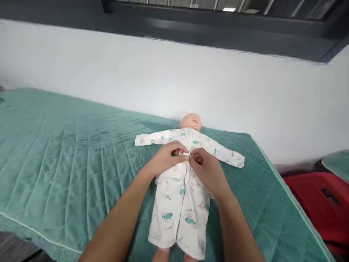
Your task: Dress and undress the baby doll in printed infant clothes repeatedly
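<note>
A baby doll (191,121) lies on its back, head toward the wall, feet toward me. It wears a white printed top (156,137) with both sleeves spread out, and matching white trousers (167,207). My left hand (169,156) and my right hand (207,165) meet over the middle of the chest. Each pinches the top's front edge between thumb and fingers, the fingertips almost touching. Any fastener between them is too small or hidden to make out. Below the trouser hems, the doll's bare lower legs show at the bottom of the view.
The doll rests on a green quilted cover (81,160) over a bed-like surface, its right edge sloping down. Behind stands a white wall (152,76) under a dark window frame (174,31). A red case (316,203) sits beyond the right edge.
</note>
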`<state>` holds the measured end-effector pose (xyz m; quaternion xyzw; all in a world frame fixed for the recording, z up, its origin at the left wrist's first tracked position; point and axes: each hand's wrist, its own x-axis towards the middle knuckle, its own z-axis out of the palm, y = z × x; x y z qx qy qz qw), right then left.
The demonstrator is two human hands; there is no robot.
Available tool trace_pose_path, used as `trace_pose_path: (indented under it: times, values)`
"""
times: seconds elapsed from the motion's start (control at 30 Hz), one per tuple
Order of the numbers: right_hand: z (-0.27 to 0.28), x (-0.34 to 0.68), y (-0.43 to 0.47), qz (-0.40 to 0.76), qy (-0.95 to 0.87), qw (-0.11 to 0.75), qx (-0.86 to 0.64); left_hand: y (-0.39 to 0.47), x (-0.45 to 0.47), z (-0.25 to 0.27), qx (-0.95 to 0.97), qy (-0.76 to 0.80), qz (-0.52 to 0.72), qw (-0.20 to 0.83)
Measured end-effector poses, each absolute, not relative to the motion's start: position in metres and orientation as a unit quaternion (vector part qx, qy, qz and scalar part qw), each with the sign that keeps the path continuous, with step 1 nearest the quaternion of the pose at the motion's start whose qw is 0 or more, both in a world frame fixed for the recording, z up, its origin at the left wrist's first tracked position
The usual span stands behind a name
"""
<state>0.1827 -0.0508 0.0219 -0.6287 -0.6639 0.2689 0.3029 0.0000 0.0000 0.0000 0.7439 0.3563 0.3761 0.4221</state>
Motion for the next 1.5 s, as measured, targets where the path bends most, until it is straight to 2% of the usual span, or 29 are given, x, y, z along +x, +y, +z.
trace_pose_path:
  times: [0.13,0.33,0.47,0.63,0.77,1.0,1.2,1.37,1.5]
  values:
    - [0.017,0.195,-0.053,0.324,-0.663,0.280,-0.614,0.002,-0.004,0.005,0.784,0.334,0.331,0.406]
    - [0.014,0.200,-0.050,0.434,-0.614,0.319,-0.577,-0.007,-0.001,0.008,0.771,0.371,0.343,0.388]
    - [0.015,0.195,-0.045,0.500,-0.567,0.377,-0.535,-0.013,0.001,0.012,0.723,0.400,0.384,0.413]
    - [0.012,0.184,-0.046,0.517,-0.494,0.502,-0.487,-0.019,0.002,0.017,0.640,0.371,0.410,0.533]
    - [0.008,0.183,-0.047,0.515,-0.507,0.474,-0.503,-0.020,0.001,0.015,0.628,0.359,0.427,0.543]
    - [0.006,0.183,-0.044,0.516,-0.518,0.448,-0.515,-0.015,-0.010,0.017,0.755,0.388,0.312,0.427]
    - [0.007,0.181,-0.043,0.512,-0.528,0.441,-0.514,-0.019,0.003,0.010,0.778,0.419,0.331,0.333]
    - [0.007,0.182,-0.043,0.518,-0.524,0.443,-0.511,-0.020,0.006,0.010,0.750,0.429,0.360,0.351]
    - [0.007,0.182,-0.044,0.518,-0.520,0.446,-0.513,-0.020,0.002,0.015,0.694,0.427,0.361,0.453]
